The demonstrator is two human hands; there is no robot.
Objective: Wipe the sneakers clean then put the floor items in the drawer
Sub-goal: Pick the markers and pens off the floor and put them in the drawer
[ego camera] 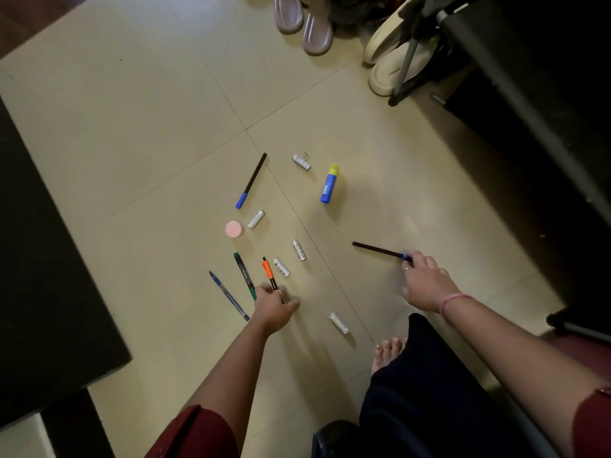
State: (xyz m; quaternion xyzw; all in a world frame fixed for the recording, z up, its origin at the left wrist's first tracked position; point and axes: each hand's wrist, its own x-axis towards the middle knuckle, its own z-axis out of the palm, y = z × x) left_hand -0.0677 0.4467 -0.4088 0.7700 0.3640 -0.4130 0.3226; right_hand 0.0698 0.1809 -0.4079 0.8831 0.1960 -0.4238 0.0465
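Note:
Small items lie scattered on the tiled floor (132, 133). My left hand (274, 307) closes on the lower end of an orange-capped pen (268, 272), beside a green marker (244, 275) and a blue pen (228, 295). My right hand (426, 282) grips the blue-capped end of a thin black pen (377, 249). Another blue-capped pen (252, 180), a pink round lid (234, 229), a blue glue stick with a yellow cap (329, 184), a small white tube (339, 323) and several batteries, one of them (299, 250), lie around. White sneakers (393, 57) stand at the top right.
Pinkish slippers (305, 24) sit at the top by the sneakers. Dark furniture (545, 94) fills the right side and a dark cabinet (39, 292) the left. My bare foot (388, 350) rests near the white tube.

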